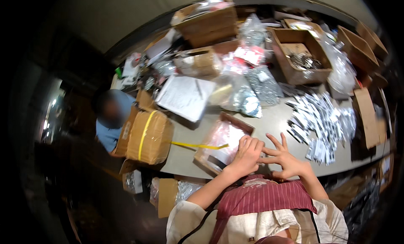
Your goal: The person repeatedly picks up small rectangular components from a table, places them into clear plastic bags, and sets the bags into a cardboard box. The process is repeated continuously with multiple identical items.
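Note:
My left hand (248, 155) is over the right side of a small open carton (205, 158) lined with clear and pinkish plastic. Its fingers are curled together, and whatever they may hold is hidden. Close beside it, my right hand (281, 157) has its fingers stretched and spread, with some fingertips meeting my left hand. A yellow strap (189, 144) reaches from a taped cardboard box (156, 136) across the carton. To the right of my hands lies a heap of small silvery-white metal pieces (315, 122).
A notepad (185, 96) with a pen lies behind the taped box. Plastic bags (242, 94) fill the middle back. A brown open box (301, 75) with metal parts stands at the back right. At the left, a person in blue (111, 113) is beside the table.

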A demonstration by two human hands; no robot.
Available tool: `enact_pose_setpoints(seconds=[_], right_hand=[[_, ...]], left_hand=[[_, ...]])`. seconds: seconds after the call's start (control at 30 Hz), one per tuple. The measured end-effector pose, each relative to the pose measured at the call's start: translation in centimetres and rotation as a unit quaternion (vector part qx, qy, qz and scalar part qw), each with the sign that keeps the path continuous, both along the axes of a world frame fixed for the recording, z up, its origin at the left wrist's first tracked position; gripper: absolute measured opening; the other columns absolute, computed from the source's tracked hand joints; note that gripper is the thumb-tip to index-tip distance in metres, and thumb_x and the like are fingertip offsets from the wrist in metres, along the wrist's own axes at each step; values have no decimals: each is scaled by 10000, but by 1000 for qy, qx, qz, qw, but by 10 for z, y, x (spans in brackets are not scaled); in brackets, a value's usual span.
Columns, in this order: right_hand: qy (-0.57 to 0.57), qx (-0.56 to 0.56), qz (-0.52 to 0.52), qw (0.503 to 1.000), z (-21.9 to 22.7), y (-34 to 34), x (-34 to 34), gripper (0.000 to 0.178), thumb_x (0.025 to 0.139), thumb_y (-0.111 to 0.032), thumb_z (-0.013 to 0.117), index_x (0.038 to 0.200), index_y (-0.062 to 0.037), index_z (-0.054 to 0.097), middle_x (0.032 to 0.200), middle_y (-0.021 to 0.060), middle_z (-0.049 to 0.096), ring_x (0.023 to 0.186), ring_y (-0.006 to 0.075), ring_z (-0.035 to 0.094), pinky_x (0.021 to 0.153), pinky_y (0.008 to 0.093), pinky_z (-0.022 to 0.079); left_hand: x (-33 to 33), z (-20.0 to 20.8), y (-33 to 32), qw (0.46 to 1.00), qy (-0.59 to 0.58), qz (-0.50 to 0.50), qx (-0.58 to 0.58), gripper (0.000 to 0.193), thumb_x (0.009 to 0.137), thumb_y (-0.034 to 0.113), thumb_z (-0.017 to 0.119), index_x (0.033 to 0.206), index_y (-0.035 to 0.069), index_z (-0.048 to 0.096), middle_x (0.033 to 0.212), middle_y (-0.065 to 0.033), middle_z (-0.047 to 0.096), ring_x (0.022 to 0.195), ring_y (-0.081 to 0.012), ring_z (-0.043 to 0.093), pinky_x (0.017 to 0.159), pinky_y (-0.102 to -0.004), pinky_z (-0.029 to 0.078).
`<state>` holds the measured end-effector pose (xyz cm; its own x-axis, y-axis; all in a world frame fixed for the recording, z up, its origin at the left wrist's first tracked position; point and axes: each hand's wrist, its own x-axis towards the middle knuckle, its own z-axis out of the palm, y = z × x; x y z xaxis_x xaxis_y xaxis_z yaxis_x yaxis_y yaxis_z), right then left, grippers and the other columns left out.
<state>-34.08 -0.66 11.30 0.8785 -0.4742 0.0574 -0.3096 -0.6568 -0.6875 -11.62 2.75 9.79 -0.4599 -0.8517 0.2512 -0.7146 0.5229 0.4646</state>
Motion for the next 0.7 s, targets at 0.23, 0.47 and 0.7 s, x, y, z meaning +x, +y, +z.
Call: enact_pose_setpoints(seconds=[0.23,0.47,0.7], right_hand=[[14,-54,-48,997,-30,16,-20,546,678,-273,710,1221,-230,740,1461,121,517,1547,456,64,1151,748,-124],[-164,107,-266,944,-85,15,-54,405,774,-100,601,1161,-28,691,1130,144,712,1034,320,672,1025,451,483],[136,-228,-440,858,-115,-23,-112,363,797,-183,732,1066,9,581,1028,177,620,985,345,595,851,464,432]], left_hand=[[-28,-26,-6,995,-58,-46,-60,360,723,171,728,1066,85,663,1057,-103,612,1049,-315,577,919,-482,379],[-39,-91,8,999,-37,33,-17,424,705,51,720,1117,49,617,987,-110,614,1040,-319,555,997,-467,347],[-48,-101,26,988,2,144,47,521,741,96,778,1223,51,586,984,-96,644,1033,-303,573,993,-459,358]])
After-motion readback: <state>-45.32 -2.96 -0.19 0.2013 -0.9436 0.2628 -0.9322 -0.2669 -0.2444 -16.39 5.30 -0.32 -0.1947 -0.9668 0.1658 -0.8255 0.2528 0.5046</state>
